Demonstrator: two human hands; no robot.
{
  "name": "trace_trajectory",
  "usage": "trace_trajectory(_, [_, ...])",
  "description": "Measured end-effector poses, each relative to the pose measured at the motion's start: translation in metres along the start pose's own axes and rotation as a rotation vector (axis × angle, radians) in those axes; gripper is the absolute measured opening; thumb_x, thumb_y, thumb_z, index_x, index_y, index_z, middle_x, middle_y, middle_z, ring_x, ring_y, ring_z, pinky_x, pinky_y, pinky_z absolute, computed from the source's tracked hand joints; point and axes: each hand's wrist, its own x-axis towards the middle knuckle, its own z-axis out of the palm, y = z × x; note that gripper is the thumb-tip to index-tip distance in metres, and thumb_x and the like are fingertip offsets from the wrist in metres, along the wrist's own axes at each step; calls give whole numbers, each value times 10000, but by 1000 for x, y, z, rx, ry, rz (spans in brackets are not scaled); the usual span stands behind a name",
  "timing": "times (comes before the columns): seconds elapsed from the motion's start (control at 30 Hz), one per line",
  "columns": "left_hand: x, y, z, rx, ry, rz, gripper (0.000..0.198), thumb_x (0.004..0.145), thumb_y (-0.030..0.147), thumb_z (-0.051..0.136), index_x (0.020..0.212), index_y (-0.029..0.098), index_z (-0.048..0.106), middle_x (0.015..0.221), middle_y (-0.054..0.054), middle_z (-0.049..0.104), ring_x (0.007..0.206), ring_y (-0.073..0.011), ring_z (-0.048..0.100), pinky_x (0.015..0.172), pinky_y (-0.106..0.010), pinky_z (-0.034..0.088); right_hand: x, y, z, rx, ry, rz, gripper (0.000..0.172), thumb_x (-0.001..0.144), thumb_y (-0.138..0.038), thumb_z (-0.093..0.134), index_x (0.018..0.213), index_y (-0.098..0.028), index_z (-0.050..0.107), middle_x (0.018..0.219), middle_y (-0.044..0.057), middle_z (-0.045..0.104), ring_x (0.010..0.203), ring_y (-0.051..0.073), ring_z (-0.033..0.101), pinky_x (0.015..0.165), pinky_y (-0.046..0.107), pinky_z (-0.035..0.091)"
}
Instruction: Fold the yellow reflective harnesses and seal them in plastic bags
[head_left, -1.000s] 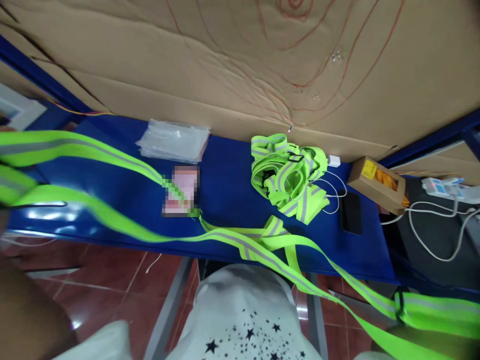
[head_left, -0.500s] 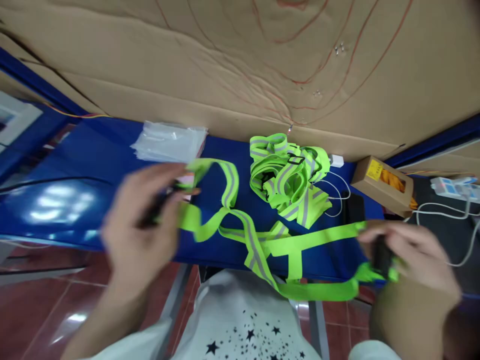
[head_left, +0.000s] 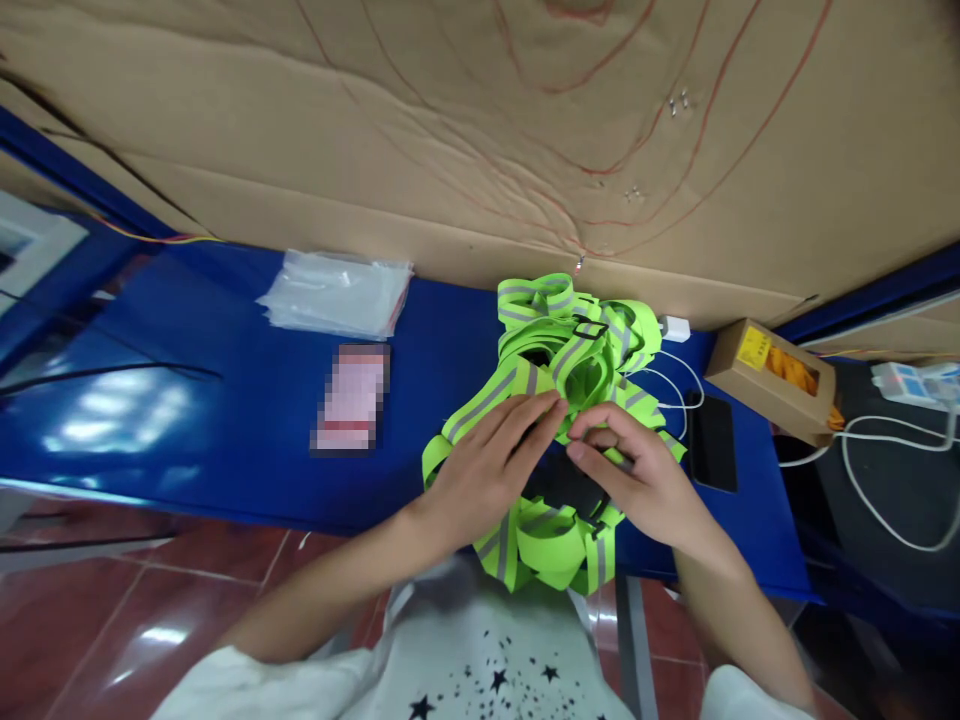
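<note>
A neon yellow-green reflective strap harness [head_left: 551, 555] with grey stripes lies bunched at the table's front edge. Black buckle parts [head_left: 566, 482] show in its middle, partly covered by my hands. My left hand [head_left: 484, 465] rests on the harness from the left, fingers stretched out and its thumb hidden. On the other side, my right hand [head_left: 637, 470] is over the buckle parts with bent fingers, a gap showing between thumb and forefinger. Right behind, touching or overlapping the harness, is a pile of similar reflective straps [head_left: 540, 300] with a black slider buckle [head_left: 590, 328].
Clear plastic bags [head_left: 337, 293] lie at the back left of the blue table [head_left: 225, 400], with a blurred-out pink item [head_left: 351, 398] before them. To the right are a dark phone [head_left: 712, 443], a cardboard box [head_left: 772, 380], a white charger [head_left: 675, 328] and white cables. A cardboard wall stands behind.
Both hands have come inward from far apart, to the middle. The stretched-out harness is now gathered in a bunch on the table before me. The pink item and the phone are uncovered.
</note>
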Motion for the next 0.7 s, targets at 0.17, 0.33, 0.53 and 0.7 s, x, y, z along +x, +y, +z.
trace_trajectory(0.17, [0, 4, 2, 124, 21, 7, 464, 996, 15, 457, 1455, 23, 522, 1389, -200, 647, 1293, -298, 611, 1078, -442, 577, -2, -2, -3, -26, 45, 0, 134, 1016, -374, 624, 1027, -243, 598, 737, -34, 603, 630, 122, 559, 568, 271, 424])
trace_trajectory(0.33, [1, 12, 10, 199, -16, 31, 489, 1005, 46, 455, 1490, -18, 477, 1456, -231, 608, 1294, -316, 623, 1060, -438, 578, -4, -5, 9, -153, 110, -1, 90, 1033, -336, 585, 1065, -253, 573, 678, -55, 569, 555, 117, 503, 543, 285, 378])
trace_trajectory(0.53, [-4, 21, 8, 12, -92, -46, 865, 868, -82, 349, 1646, -38, -27, 1633, -315, 359, 1553, -367, 349, 1131, -509, 521, -6, -1, 19, -115, 119, 4, 159, 1065, -318, 504, 1215, -264, 490, 727, -26, 623, 633, 166, 621, 547, 305, 432])
trace_trajectory(0.7, [-9, 32, 0, -28, -109, -126, 971, 820, -103, 360, 1645, 16, -137, 1701, -321, 158, 1608, -397, 188, 1164, -587, 465, -1, -3, 24, -54, 122, -41, 180, 1073, -288, 473, 1252, -279, 487, 773, -16, 636, 682, 168, 644, 570, 306, 464])
